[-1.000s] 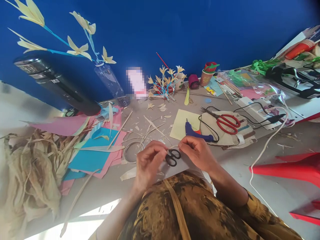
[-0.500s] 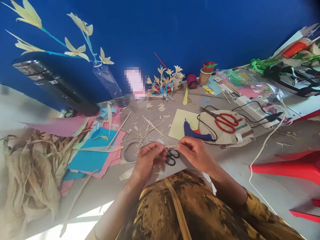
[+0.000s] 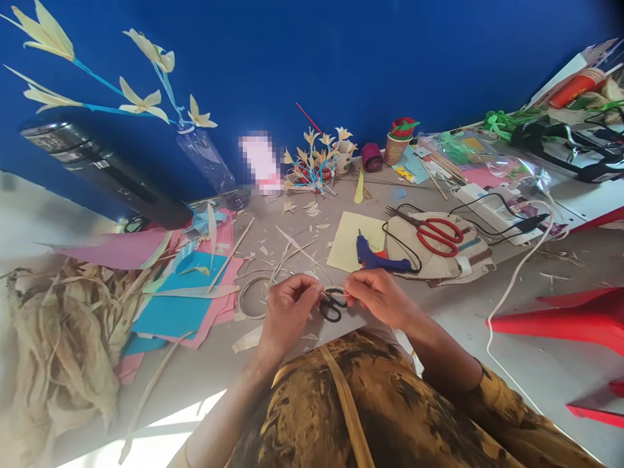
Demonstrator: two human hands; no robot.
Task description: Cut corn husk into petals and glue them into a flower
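My left hand (image 3: 292,309) pinches one end of a thin pale strip (image 3: 334,288), its fingers closed. The strip's other end is in the closed fingertips of my right hand (image 3: 377,296), so it spans the short gap between them. Black-handled scissors (image 3: 331,312) lie on the table just under that gap, partly covered. A roll of tape (image 3: 241,299) is beside my left hand. Beyond my right hand, a blue glue gun (image 3: 385,261) rests on a pale yellow sheet (image 3: 344,244).
Red-handled scissors (image 3: 441,237) lie on a folded cloth (image 3: 409,240). Blue paper (image 3: 170,315) and dried husks (image 3: 63,338) are at left. A clear bottle (image 3: 207,159) holds husk flowers. A power strip (image 3: 480,201) and its cable stand at right, near a red stool (image 3: 560,325).
My hands have shifted slightly, and the strip now bows a little between them where it ran nearly straight. Both hands keep their pinch. The view has moved a little.
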